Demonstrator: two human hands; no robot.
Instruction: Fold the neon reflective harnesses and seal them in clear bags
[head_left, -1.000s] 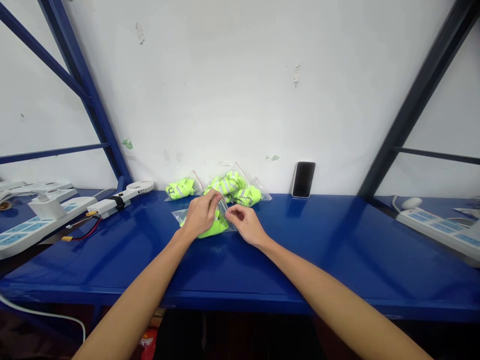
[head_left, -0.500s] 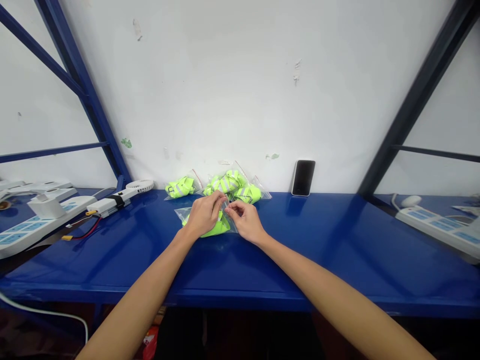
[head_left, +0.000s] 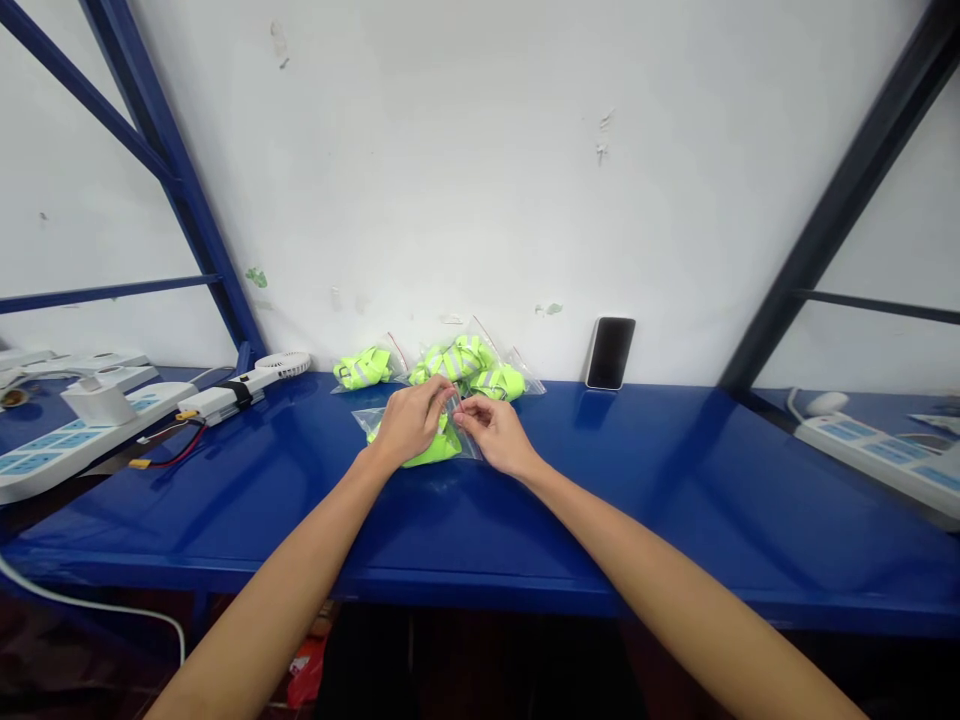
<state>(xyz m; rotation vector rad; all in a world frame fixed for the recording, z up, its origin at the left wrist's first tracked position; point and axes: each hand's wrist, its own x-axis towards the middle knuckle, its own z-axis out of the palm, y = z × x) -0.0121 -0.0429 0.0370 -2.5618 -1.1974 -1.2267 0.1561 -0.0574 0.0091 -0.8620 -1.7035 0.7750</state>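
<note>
On the blue table lies a clear zip bag (head_left: 366, 420) with a folded neon-yellow reflective item (head_left: 435, 450) inside. My left hand (head_left: 411, 420) is closed over the bag, thumb and fingers pinching its upper right edge. Right beside it, my right hand (head_left: 496, 432) pinches the same edge between thumb and fingertips. The two hands nearly meet. Part of the bag is hidden under my left hand. Behind my hands, several similar bags of neon-yellow items with silver strips, such as the left one (head_left: 363, 369) and the middle one (head_left: 457, 358), rest against the wall.
A dark-screened phone-like device (head_left: 610, 353) leans on the wall. Left are a white handheld fan (head_left: 283, 364), a battery pack with wires (head_left: 219, 402) and a power strip (head_left: 82, 436). Another power strip (head_left: 885, 455) sits at the right. Blue frame posts (head_left: 180, 180) flank the blue table (head_left: 645, 500).
Both hands keep their pinch on the bag's edge, with barely any finger movement. The whole view has shifted slightly.
</note>
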